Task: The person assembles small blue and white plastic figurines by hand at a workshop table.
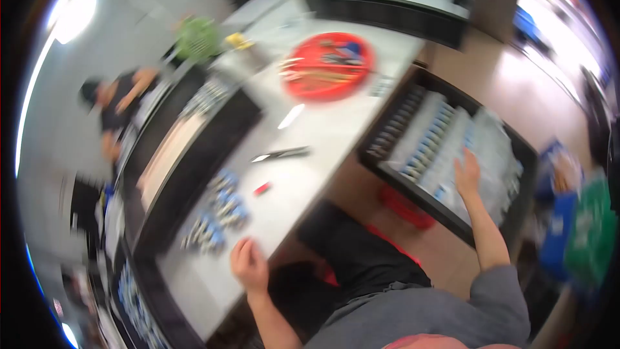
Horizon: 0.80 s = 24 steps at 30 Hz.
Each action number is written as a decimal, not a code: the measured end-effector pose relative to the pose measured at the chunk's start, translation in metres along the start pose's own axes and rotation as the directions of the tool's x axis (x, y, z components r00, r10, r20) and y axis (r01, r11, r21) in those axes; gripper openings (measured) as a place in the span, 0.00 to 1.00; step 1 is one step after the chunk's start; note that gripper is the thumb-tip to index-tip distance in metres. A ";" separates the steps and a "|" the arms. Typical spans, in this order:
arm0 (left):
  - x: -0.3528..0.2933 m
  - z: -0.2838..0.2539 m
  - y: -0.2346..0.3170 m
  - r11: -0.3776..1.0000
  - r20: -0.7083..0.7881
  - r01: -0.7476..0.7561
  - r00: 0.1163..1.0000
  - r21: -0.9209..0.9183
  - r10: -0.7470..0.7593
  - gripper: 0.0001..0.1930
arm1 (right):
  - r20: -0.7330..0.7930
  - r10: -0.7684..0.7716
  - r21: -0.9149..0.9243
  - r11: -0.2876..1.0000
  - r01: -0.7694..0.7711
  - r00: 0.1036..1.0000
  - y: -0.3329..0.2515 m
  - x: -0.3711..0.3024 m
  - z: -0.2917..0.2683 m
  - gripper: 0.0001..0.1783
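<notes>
My left hand (250, 265) is at the near edge of the white table (303, 178), its fingers curled together; whatever they may hold is hidden. Just beyond it lies a loose pile of small blue and metallic parts (219, 210), and a small red piece (262, 188) rests beside them. My right hand (468, 174) reaches over a black tray (426, 205) on the right, fingers stretched out, at or just above the translucent plastic sheeting (494, 168). Rows of small blue and metallic parts (431, 142) line the tray. Motion blurs the picture, so contact is unclear.
A dark tweezers-like tool (281, 154) lies mid-table. Farther back sits a round red tray (352, 90) with assorted small items. Black bins stand at the left (194, 184) and far end (387, 13). Beyond the left bin is another person (119, 103). Blue and green bags (584, 220) are at right.
</notes>
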<state>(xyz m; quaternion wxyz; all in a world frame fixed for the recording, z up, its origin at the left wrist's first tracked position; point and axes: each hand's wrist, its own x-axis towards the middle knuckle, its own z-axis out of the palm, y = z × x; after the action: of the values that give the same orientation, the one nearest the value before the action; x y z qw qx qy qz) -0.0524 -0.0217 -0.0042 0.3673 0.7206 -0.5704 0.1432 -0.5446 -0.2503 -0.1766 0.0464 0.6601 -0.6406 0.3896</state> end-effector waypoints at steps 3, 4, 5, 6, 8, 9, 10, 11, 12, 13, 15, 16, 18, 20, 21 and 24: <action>0.003 0.000 0.001 0.998 -0.046 -0.019 0.999 -0.055 0.017 0.06 | 0.031 -0.045 0.327 0.944 0.032 0.999 -0.069 0.000 -0.014 0.21; 0.002 -0.001 -0.003 0.997 -0.052 -0.033 0.998 -0.069 0.030 0.06 | 0.048 -0.064 0.413 0.910 0.039 0.997 -0.097 0.002 -0.014 0.21; 0.002 -0.001 -0.004 0.996 -0.065 -0.034 0.997 -0.081 0.029 0.07 | 0.055 -0.126 0.448 0.890 0.088 0.991 -0.129 0.008 -0.011 0.21; 0.001 -0.003 -0.005 0.995 -0.070 -0.037 0.997 -0.097 0.030 0.07 | 0.075 -0.197 0.603 0.790 0.113 0.978 -0.165 0.006 -0.012 0.21; 0.000 -0.008 -0.006 0.997 -0.101 -0.006 0.995 -0.083 -0.002 0.06 | 0.089 -0.362 0.776 0.609 0.163 0.928 -0.243 0.003 -0.026 0.21; -0.002 -0.008 -0.004 0.995 -0.095 -0.016 0.996 -0.097 0.007 0.05 | 0.097 -0.407 0.857 0.498 0.132 0.908 -0.276 0.003 -0.028 0.21; -0.004 -0.010 -0.005 0.997 -0.117 0.013 0.993 -0.074 -0.022 0.05 | 0.076 -0.464 0.893 0.426 0.147 0.882 -0.302 0.000 -0.022 0.21; -0.005 -0.010 -0.006 0.994 -0.116 0.014 0.993 -0.110 -0.027 0.05 | 0.051 -0.532 0.918 0.358 0.170 0.846 -0.336 -0.001 -0.028 0.21; -0.004 -0.008 -0.006 0.988 -0.112 0.007 0.993 -0.152 -0.024 0.05 | 0.094 -0.556 0.953 0.291 0.088 0.826 -0.359 -0.003 -0.023 0.21; -0.003 -0.005 -0.006 0.989 -0.118 0.026 0.992 -0.143 -0.043 0.05 | 0.020 -0.604 0.967 0.215 0.139 0.797 -0.382 -0.002 -0.019 0.22; -0.001 -0.001 -0.008 0.981 -0.128 -0.007 0.992 -0.196 -0.019 0.05 | 0.037 -0.670 0.986 0.147 0.084 0.741 -0.419 -0.002 -0.011 0.24; -0.001 -0.001 -0.009 0.982 -0.131 0.017 0.991 -0.189 -0.042 0.05 | 0.068 -0.679 0.988 0.146 0.043 0.731 -0.435 -0.005 -0.005 0.24; 0.000 -0.001 -0.008 0.978 -0.129 0.006 0.991 -0.210 -0.034 0.05 | 0.170 -0.664 0.985 0.131 -0.111 0.728 -0.455 -0.007 0.008 0.22; 0.000 -0.003 -0.010 0.976 -0.132 0.029 0.990 -0.214 -0.058 0.05 | 0.258 -0.633 0.966 0.187 -0.179 0.730 -0.462 -0.010 0.020 0.21; -0.001 -0.003 -0.011 0.978 -0.136 0.022 0.989 -0.207 -0.051 0.05 | 0.332 -0.583 0.942 0.238 -0.235 0.742 -0.462 -0.012 0.024 0.20; 0.000 -0.005 -0.011 0.979 -0.138 0.027 0.989 -0.200 -0.055 0.05 | 0.463 -0.531 0.881 0.192 -0.432 0.710 -0.453 -0.004 0.032 0.16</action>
<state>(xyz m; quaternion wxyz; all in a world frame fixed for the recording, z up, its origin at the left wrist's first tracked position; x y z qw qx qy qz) -0.0410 -0.0175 -0.0052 0.4799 0.6801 -0.5390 0.1292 -0.1304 -0.1857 -0.0028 -0.6163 0.6447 -0.1765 0.4164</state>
